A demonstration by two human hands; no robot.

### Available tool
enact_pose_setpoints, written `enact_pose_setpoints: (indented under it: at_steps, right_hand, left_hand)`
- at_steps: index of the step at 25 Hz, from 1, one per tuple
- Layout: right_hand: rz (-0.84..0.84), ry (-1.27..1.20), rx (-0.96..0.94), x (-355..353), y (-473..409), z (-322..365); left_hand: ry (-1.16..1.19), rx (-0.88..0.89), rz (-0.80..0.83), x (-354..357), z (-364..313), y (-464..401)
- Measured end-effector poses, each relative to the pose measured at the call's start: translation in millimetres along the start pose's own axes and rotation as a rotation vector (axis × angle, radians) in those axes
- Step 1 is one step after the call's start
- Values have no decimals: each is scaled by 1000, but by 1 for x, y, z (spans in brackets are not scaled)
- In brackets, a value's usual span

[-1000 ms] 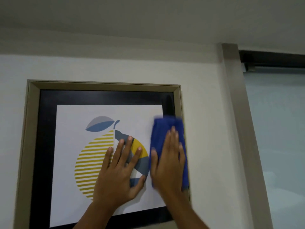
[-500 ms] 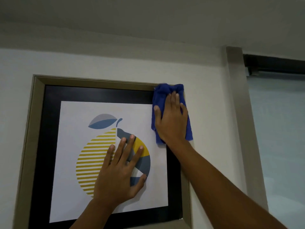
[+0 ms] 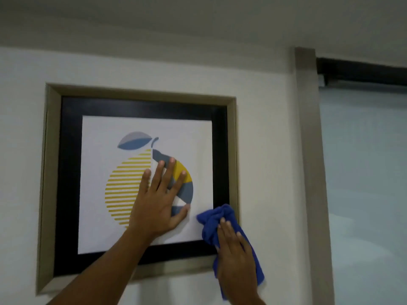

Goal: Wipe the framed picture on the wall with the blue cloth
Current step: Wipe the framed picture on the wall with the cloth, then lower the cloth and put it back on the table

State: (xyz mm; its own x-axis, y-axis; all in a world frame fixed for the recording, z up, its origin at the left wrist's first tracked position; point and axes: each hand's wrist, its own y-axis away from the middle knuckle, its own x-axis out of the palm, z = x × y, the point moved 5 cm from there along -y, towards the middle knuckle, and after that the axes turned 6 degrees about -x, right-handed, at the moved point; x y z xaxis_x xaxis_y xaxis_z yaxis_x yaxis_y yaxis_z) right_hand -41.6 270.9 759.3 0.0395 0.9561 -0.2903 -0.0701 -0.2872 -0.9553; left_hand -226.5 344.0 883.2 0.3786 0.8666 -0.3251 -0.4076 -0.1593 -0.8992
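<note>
At the lower right corner of the framed picture point(image 3: 141, 102), the right hand point(image 3: 236, 256) presses the blue cloth point(image 3: 211, 219) flat, fingers extended; the left hand point(image 3: 157, 208) lies spread on the print. Uneven pressure could tilt the frame.

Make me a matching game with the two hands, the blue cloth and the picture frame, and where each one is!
Things:
1. left hand
2. right hand
3. blue cloth
4. picture frame

Places:
A. hanging on the white wall
B. spread flat on the fruit drawing
C. bunched at the frame's lower right corner
D. pressing on top of the cloth

Pairs: 1-B, 2-D, 3-C, 4-A
</note>
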Motion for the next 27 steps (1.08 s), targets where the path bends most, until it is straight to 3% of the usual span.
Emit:
enact_pose_setpoints:
  at_steps: [3,5,9,18,23,27]
  right_hand:
    - [147,-116,-253,-34,12,0]
    - [238,-157,-251,-45,25,-18]
    - [406,-122,-265,-66,102,-76]
    - [902,-67,83,-142,365,-228]
    - [1209,-100,224,-143,587,-271]
    - [1362,-67,338,-133,771,-277]
  left_hand:
    - [117,127,118,8,-43,29]
    - [258,209,195,25,-95,64]
    - [432,211,300,51,-191,126]
    - [731,431,752,92,-443,311]
    - [903,390,1036,108,-570,509]
    - [913,488,1265,132,-639,684]
